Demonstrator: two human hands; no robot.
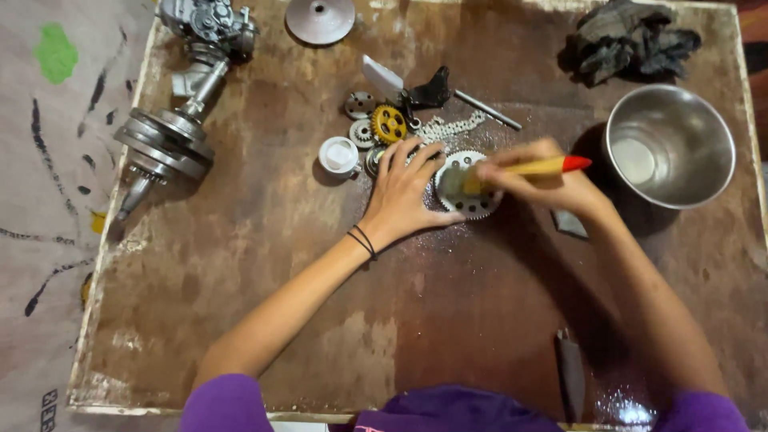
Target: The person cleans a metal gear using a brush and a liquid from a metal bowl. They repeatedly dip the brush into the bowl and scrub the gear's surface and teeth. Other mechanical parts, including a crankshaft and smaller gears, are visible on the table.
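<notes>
Now sprocket (472, 204) between left hand (408, 192), right hand (544, 180).

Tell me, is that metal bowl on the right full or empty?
Nearly empty. The steel bowl stands upright on the wooden board, its shiny inside bare; a pale patch at the bottom may be reflection or a little liquid.

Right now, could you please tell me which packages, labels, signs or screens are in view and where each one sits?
Printed marking: bottom left corner, on the grey sheet beside the board; small dark blocks in a column.
Otherwise no packages, signs or screens.
</notes>
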